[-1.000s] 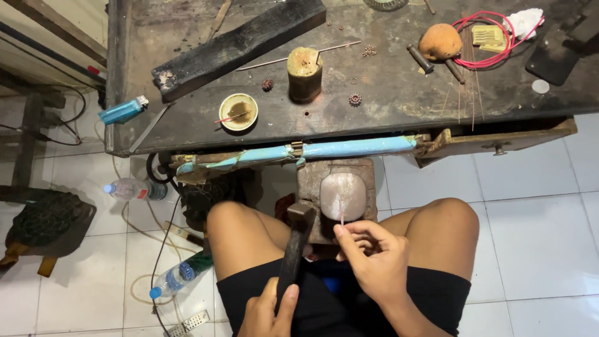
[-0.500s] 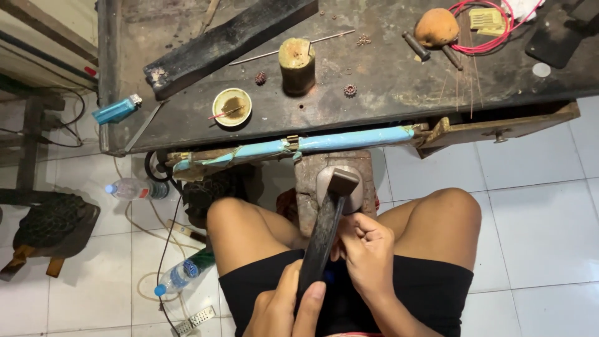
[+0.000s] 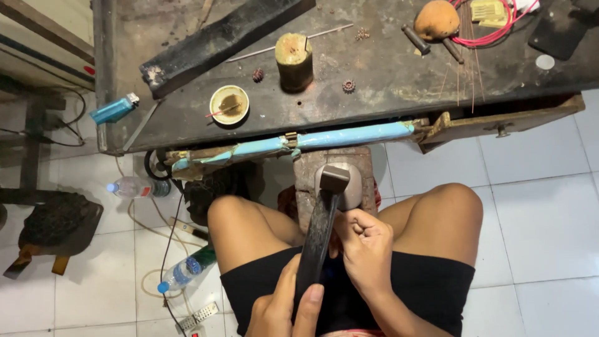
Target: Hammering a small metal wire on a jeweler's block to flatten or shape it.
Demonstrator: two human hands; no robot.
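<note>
While my left hand point(image 3: 281, 309) grips the dark hammer point(image 3: 321, 221), its head sits on the round anvil point(image 3: 349, 187) at twelve o'clock between my knees. My right hand point(image 3: 365, 249) pinches something tiny at three o'clock. I think I'm mid-tapping; next needs careful aim.

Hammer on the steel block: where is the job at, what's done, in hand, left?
Done: nothing finished shows. In hand: the left hand grips the dark hammer, its head down on the rounded steel block between the knees; the right hand pinches something too small to make out at the block's edge. Left: thin wires and small gear-like pieces lie untouched on the bench.
</note>
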